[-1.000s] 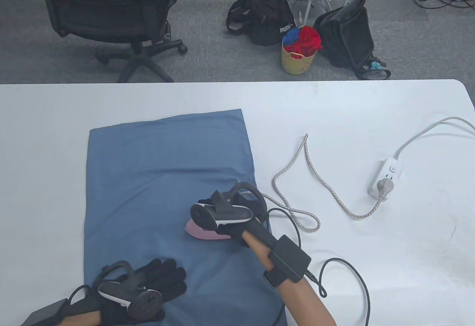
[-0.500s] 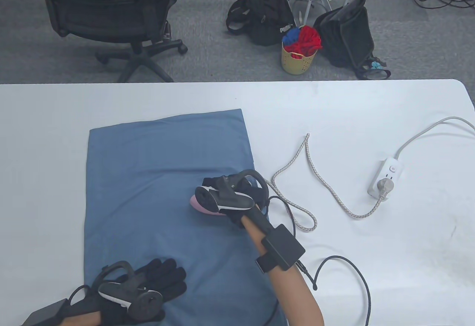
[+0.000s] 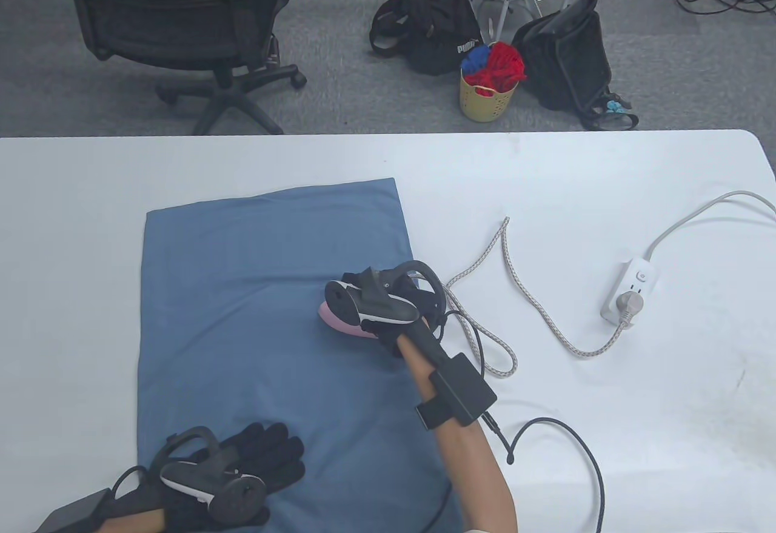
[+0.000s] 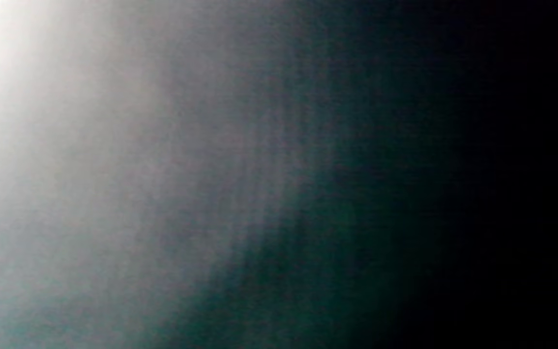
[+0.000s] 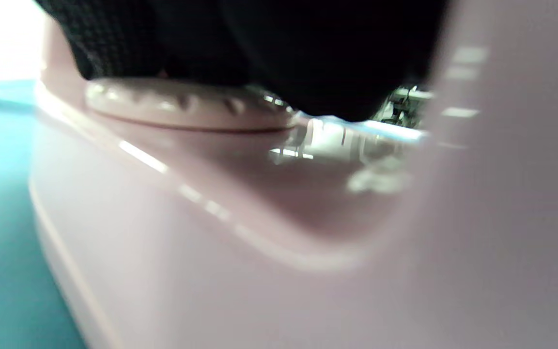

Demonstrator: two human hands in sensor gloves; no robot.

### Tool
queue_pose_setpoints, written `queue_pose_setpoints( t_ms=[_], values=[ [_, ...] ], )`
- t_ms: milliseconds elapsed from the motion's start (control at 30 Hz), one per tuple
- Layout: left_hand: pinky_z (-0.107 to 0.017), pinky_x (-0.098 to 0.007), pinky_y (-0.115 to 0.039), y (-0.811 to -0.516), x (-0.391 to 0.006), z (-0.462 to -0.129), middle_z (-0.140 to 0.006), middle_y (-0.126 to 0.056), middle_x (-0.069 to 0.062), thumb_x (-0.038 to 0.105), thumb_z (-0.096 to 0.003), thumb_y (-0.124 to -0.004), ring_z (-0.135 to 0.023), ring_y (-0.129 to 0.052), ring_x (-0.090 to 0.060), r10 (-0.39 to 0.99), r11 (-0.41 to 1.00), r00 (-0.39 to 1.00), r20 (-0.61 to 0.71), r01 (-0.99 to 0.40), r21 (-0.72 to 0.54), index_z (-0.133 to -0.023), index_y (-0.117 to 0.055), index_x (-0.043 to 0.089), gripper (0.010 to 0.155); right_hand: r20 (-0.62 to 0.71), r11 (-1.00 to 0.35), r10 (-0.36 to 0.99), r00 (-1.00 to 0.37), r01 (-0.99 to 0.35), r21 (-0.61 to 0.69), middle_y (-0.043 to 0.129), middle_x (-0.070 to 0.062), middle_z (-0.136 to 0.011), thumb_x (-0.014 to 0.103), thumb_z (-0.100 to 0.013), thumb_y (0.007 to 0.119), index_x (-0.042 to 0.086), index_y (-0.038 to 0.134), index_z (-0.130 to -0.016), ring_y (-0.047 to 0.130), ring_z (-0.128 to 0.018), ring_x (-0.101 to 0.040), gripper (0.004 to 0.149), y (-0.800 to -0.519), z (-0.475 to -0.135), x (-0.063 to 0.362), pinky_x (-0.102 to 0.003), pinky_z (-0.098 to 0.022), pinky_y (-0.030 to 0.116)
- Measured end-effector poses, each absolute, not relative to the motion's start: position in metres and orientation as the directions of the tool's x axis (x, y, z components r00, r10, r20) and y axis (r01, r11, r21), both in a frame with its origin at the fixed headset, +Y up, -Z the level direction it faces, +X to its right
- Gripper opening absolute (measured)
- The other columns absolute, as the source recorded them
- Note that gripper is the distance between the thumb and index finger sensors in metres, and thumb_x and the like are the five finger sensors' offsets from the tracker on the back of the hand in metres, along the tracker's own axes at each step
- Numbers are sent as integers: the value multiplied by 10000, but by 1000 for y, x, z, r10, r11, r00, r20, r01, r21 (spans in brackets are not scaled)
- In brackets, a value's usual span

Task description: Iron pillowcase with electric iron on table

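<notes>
Right hand [image 3: 388, 308] grips the pink iron [image 3: 339, 319] on the blue pillowcase [image 3: 242, 266]; left hand [image 3: 242, 466] rests flat, fingers spread, on it

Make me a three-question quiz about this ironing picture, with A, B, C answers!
1. Where is the iron?
A. on the pillowcase
B. on the bare table
C. on the floor

2. What colour is the pillowcase?
A. red
B. blue
C. yellow

3. What is the left hand doing?
A. lifting the cord
B. holding the iron
C. resting flat on the pillowcase

Answers:
1 A, the pink iron sits on the fabric near its right edge, under the right hand.
2 B, the cloth is plainly blue.
3 C, its fingers lie spread on the near end.
</notes>
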State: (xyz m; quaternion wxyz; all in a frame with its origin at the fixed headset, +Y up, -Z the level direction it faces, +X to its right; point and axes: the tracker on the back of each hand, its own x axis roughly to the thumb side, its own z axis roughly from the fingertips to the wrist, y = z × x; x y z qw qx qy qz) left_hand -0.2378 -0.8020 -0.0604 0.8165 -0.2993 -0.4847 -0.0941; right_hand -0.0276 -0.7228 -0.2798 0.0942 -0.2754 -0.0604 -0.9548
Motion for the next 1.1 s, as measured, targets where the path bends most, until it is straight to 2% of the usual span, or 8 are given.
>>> queue_pose_setpoints(
  t_ms=[67, 233, 300, 400, 600, 867, 1033, 1100],
  values=[
    [-759, -537, -30, -802, -238, -61, -1129, 192, -3, 593, -515, -448, -1021, 135, -350, 139, 802, 512, 847, 443, -400, -1035, 46, 361, 754, 561, -965, -130, -818, 234, 118, 917, 57, -386, 404, -420, 784, 203, 844, -711, 960, -163, -70, 359, -717, -270, -22, -349, -283, 878],
    [-760, -538, -32, -802, -238, -60, -1129, 192, -2, 592, -515, -449, -1021, 134, -351, 137, 802, 513, 848, 445, -399, -1035, 45, 361, 753, 582, -955, -178, -793, 282, 92, 913, 78, -397, 415, -409, 757, 238, 817, -712, 977, -188, -61, 356, -728, -255, -9, -344, -312, 890],
    [-762, -538, -36, -802, -238, -60, -1131, 190, -5, 592, -516, -448, -1023, 132, -353, 132, 803, 513, 848, 446, -395, -1035, 45, 359, 753, 572, -984, -49, -819, 138, 115, 913, 48, -387, 393, -419, 783, 201, 837, -711, 956, -171, -82, 354, -732, -258, -2, -356, -291, 875],
    [-760, -539, -34, -802, -238, -60, -1130, 191, -4, 593, -515, -448, -1022, 134, -352, 133, 803, 513, 848, 446, -395, -1035, 46, 359, 754, 531, -970, -122, -839, 213, 114, 907, 59, -400, 400, -418, 767, 220, 816, -721, 960, -188, -76, 355, -730, -267, -2, -352, -313, 878],
    [-760, -540, -35, -802, -238, -60, -1130, 191, -4, 592, -515, -448, -1022, 133, -353, 131, 803, 513, 848, 448, -394, -1035, 46, 358, 754, 458, -949, -75, -886, 205, 241, 908, 50, -403, 392, -429, 761, 219, 809, -727, 958, -192, -85, 347, -728, -293, -3, -361, -322, 875],
    [-767, -547, -55, -801, -238, -59, -1138, 180, -14, 594, -513, -450, -1031, 114, -362, 113, 809, 510, 853, 452, -377, -1041, 36, 354, 757, 408, -964, -106, -907, 194, 182, 906, 48, -396, 389, -429, 759, 214, 804, -724, 954, -184, -87, 346, -731, -303, -2, -361, -316, 872],
    [-767, -547, -54, -801, -238, -59, -1137, 181, -12, 598, -511, -448, -1031, 117, -360, 109, 808, 512, 852, 454, -376, -1038, 39, 356, 757, 403, -976, -149, -903, 199, 84, 903, 51, -387, 391, -423, 761, 213, 807, -716, 948, -175, -84, 346, -734, -302, 2, -357, -305, 872],
    [-768, -546, -55, -801, -238, -60, -1137, 181, -9, 600, -511, -449, -1031, 116, -357, 109, 807, 514, 851, 453, -378, -1038, 39, 357, 757, 403, -979, -128, -906, 181, 95, 902, 46, -389, 388, -426, 765, 206, 810, -717, 946, -178, -89, 346, -735, -302, 3, -360, -305, 869]
  ],
)
